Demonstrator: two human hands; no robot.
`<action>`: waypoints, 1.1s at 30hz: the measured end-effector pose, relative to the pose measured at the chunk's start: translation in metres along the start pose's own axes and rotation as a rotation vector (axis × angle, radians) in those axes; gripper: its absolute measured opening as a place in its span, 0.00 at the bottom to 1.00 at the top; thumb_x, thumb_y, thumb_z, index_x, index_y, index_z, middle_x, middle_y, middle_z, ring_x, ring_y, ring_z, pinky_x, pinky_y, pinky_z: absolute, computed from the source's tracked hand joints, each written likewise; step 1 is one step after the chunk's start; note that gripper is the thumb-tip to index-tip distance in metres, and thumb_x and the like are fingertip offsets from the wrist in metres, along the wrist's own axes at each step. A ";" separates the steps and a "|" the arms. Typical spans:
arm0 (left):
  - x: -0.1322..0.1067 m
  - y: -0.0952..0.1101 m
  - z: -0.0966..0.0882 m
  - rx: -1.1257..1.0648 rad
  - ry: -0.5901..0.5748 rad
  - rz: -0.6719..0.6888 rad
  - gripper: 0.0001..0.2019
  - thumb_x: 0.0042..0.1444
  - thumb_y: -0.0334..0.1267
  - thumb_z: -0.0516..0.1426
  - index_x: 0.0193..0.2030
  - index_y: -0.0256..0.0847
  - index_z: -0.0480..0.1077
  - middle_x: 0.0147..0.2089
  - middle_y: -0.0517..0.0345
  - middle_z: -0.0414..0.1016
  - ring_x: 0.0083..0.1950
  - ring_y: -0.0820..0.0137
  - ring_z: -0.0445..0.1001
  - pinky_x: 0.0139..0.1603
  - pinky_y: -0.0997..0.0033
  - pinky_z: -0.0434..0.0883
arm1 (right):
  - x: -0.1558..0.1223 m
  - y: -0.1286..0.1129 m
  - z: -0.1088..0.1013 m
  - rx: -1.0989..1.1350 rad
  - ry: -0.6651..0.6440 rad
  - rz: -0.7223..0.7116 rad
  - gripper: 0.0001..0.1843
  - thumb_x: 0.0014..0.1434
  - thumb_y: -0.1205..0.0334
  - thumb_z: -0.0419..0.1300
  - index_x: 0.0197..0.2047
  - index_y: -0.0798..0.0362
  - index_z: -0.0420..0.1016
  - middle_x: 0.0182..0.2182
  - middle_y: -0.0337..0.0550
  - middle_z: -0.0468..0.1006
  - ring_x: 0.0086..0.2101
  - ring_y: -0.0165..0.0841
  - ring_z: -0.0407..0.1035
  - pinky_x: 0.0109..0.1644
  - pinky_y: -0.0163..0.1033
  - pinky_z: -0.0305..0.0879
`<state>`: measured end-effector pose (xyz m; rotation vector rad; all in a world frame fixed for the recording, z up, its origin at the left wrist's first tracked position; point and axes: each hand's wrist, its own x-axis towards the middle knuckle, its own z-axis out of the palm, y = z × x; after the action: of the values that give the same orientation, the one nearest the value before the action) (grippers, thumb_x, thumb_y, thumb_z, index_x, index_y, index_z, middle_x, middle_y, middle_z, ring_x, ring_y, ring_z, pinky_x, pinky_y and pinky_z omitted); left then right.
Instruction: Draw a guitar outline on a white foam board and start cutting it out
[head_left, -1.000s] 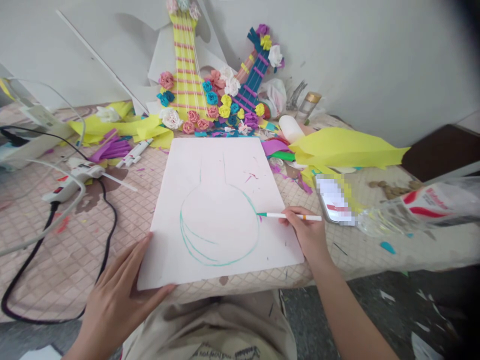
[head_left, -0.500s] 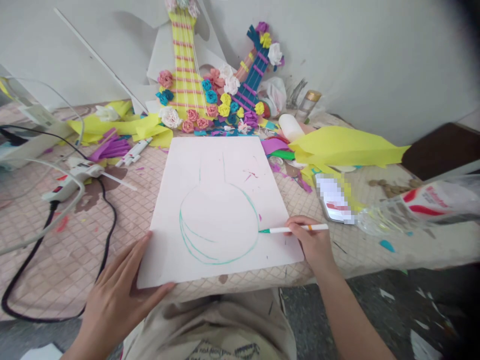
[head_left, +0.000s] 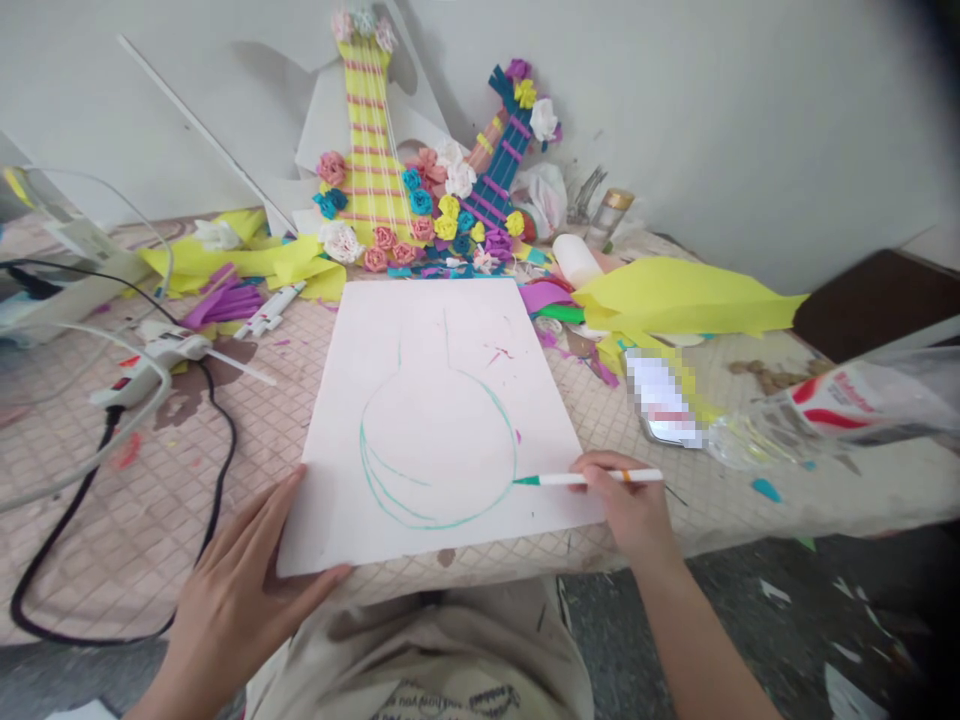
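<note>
A white board (head_left: 450, 440) lies at the table's front edge, with a green outline of a round body and two neck lines drawn on it. My right hand (head_left: 630, 505) grips a white marker (head_left: 555, 479) with a green tip, held almost level. Its tip meets the lower right side of the round outline. My left hand (head_left: 244, 580) rests at the board's lower left corner, fingers stretched along the left edge and thumb along the front edge. Faint pinkish marks show on the board's upper right.
Behind the board stand a yellow paper guitar (head_left: 367, 140) and a blue one (head_left: 502, 165) with paper flowers. A phone (head_left: 664, 395), a plastic bottle (head_left: 840, 405) and yellow crepe paper (head_left: 690, 295) lie to the right. On the left are a power strip (head_left: 150, 362), cables and capped markers (head_left: 270, 310).
My right hand has moved slightly toward me, and the marker tip has slid down along the right side of the round outline. My left hand stays at the board's corner.
</note>
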<state>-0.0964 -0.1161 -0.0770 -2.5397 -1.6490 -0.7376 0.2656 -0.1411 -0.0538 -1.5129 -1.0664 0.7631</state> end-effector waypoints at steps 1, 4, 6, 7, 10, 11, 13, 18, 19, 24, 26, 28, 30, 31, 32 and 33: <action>0.000 0.000 0.000 0.005 0.001 0.001 0.43 0.46 0.61 0.53 0.65 0.40 0.48 0.57 0.46 0.64 0.55 0.54 0.66 0.54 0.55 0.65 | 0.002 0.002 0.000 0.068 0.072 -0.003 0.08 0.47 0.58 0.61 0.23 0.54 0.74 0.19 0.39 0.73 0.24 0.31 0.67 0.29 0.36 0.63; 0.000 -0.002 0.000 0.003 0.012 0.004 0.42 0.47 0.60 0.53 0.65 0.41 0.48 0.58 0.47 0.64 0.55 0.54 0.66 0.54 0.56 0.66 | 0.008 0.005 0.002 0.308 0.240 0.026 0.08 0.46 0.57 0.62 0.25 0.53 0.72 0.20 0.38 0.73 0.25 0.32 0.68 0.34 0.41 0.65; -0.001 -0.003 0.001 -0.011 0.010 -0.004 0.42 0.46 0.59 0.55 0.65 0.42 0.47 0.59 0.48 0.63 0.55 0.54 0.67 0.53 0.57 0.66 | 0.010 0.005 0.005 0.431 0.268 0.062 0.08 0.45 0.57 0.63 0.25 0.53 0.71 0.21 0.37 0.72 0.25 0.31 0.68 0.38 0.43 0.66; -0.001 -0.003 0.001 -0.019 0.001 -0.015 0.42 0.46 0.58 0.55 0.65 0.42 0.47 0.59 0.48 0.63 0.55 0.55 0.67 0.53 0.57 0.67 | 0.011 0.005 0.006 0.473 0.272 0.079 0.09 0.44 0.57 0.64 0.25 0.53 0.71 0.21 0.36 0.72 0.25 0.30 0.68 0.39 0.42 0.66; -0.001 -0.004 -0.001 -0.052 -0.031 -0.062 0.42 0.46 0.56 0.56 0.65 0.43 0.47 0.59 0.47 0.63 0.54 0.55 0.68 0.51 0.58 0.69 | 0.012 0.003 0.010 0.532 0.267 0.120 0.09 0.43 0.58 0.65 0.25 0.53 0.72 0.22 0.36 0.72 0.25 0.28 0.68 0.39 0.40 0.66; -0.001 -0.004 -0.002 -0.068 -0.041 -0.075 0.41 0.46 0.55 0.57 0.64 0.43 0.47 0.59 0.48 0.63 0.55 0.56 0.68 0.51 0.59 0.70 | 0.013 0.003 0.011 0.528 0.260 0.124 0.09 0.44 0.57 0.65 0.25 0.54 0.72 0.22 0.37 0.73 0.25 0.29 0.68 0.38 0.40 0.66; -0.001 -0.005 -0.007 -0.108 -0.057 -0.090 0.39 0.48 0.52 0.57 0.64 0.44 0.47 0.59 0.48 0.63 0.56 0.58 0.67 0.51 0.61 0.70 | 0.018 0.003 0.011 0.495 0.246 0.102 0.10 0.45 0.57 0.65 0.26 0.54 0.73 0.22 0.38 0.73 0.26 0.30 0.68 0.38 0.40 0.66; 0.003 -0.014 -0.023 -0.225 -0.032 -0.196 0.21 0.51 0.49 0.55 0.50 0.43 0.66 0.46 0.53 0.75 0.45 0.64 0.74 0.41 0.70 0.73 | 0.044 -0.003 0.007 0.441 0.247 -0.025 0.11 0.49 0.55 0.62 0.29 0.54 0.73 0.23 0.39 0.73 0.27 0.30 0.67 0.39 0.41 0.65; 0.005 -0.015 -0.026 -0.238 -0.038 -0.234 0.15 0.52 0.49 0.54 0.41 0.42 0.70 0.37 0.56 0.77 0.37 0.67 0.76 0.36 0.73 0.72 | 0.049 -0.005 0.006 0.446 0.248 -0.047 0.11 0.49 0.54 0.62 0.29 0.54 0.73 0.24 0.39 0.73 0.27 0.30 0.67 0.39 0.42 0.66; 0.015 -0.016 -0.034 -0.251 -0.066 -0.404 0.20 0.57 0.50 0.46 0.20 0.41 0.61 0.15 0.65 0.61 0.18 0.76 0.64 0.20 0.79 0.61 | 0.058 -0.010 0.009 0.448 0.272 -0.082 0.11 0.47 0.55 0.64 0.31 0.54 0.74 0.29 0.39 0.74 0.28 0.31 0.69 0.42 0.46 0.67; 0.019 -0.016 -0.036 -0.273 -0.017 -0.440 0.20 0.58 0.50 0.43 0.21 0.41 0.57 0.14 0.67 0.58 0.17 0.77 0.61 0.19 0.78 0.59 | 0.058 -0.007 0.008 0.441 0.279 -0.074 0.11 0.47 0.55 0.64 0.32 0.53 0.75 0.31 0.39 0.75 0.29 0.31 0.70 0.41 0.44 0.67; 0.024 -0.019 -0.038 -0.265 0.027 -0.439 0.19 0.59 0.49 0.42 0.21 0.42 0.55 0.14 0.67 0.56 0.16 0.76 0.60 0.18 0.77 0.59 | 0.059 -0.004 0.005 0.444 0.285 -0.057 0.11 0.47 0.55 0.64 0.32 0.53 0.75 0.32 0.39 0.75 0.29 0.31 0.69 0.40 0.43 0.67; 0.028 -0.025 -0.040 -0.228 0.038 -0.418 0.18 0.59 0.49 0.43 0.23 0.42 0.56 0.16 0.66 0.59 0.18 0.75 0.63 0.19 0.77 0.61 | 0.059 -0.001 -0.001 0.455 0.307 -0.033 0.11 0.46 0.56 0.65 0.31 0.54 0.74 0.32 0.39 0.75 0.29 0.30 0.69 0.40 0.42 0.67; 0.030 -0.029 -0.041 -0.203 0.065 -0.406 0.16 0.58 0.50 0.44 0.25 0.42 0.59 0.19 0.64 0.63 0.21 0.74 0.66 0.21 0.76 0.63 | 0.060 -0.001 -0.004 0.452 0.318 -0.024 0.12 0.45 0.55 0.65 0.31 0.54 0.74 0.33 0.39 0.74 0.29 0.30 0.69 0.39 0.42 0.66; 0.032 -0.034 -0.042 -0.177 0.114 -0.383 0.15 0.57 0.51 0.46 0.30 0.42 0.61 0.24 0.62 0.67 0.26 0.72 0.70 0.24 0.75 0.67 | 0.059 0.000 -0.008 0.435 0.332 -0.022 0.12 0.45 0.55 0.65 0.32 0.53 0.74 0.32 0.39 0.74 0.28 0.30 0.68 0.39 0.41 0.66; 0.034 -0.038 -0.043 -0.152 0.159 -0.353 0.15 0.55 0.52 0.49 0.35 0.42 0.63 0.31 0.59 0.71 0.32 0.69 0.72 0.30 0.73 0.70 | 0.058 0.000 -0.012 0.396 0.347 -0.026 0.14 0.46 0.54 0.64 0.33 0.53 0.74 0.30 0.38 0.73 0.28 0.30 0.67 0.38 0.41 0.66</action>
<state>-0.1348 -0.0819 -0.0341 -2.2276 -2.0805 -1.0961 0.2990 -0.0924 -0.0472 -1.2304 -0.6309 0.6209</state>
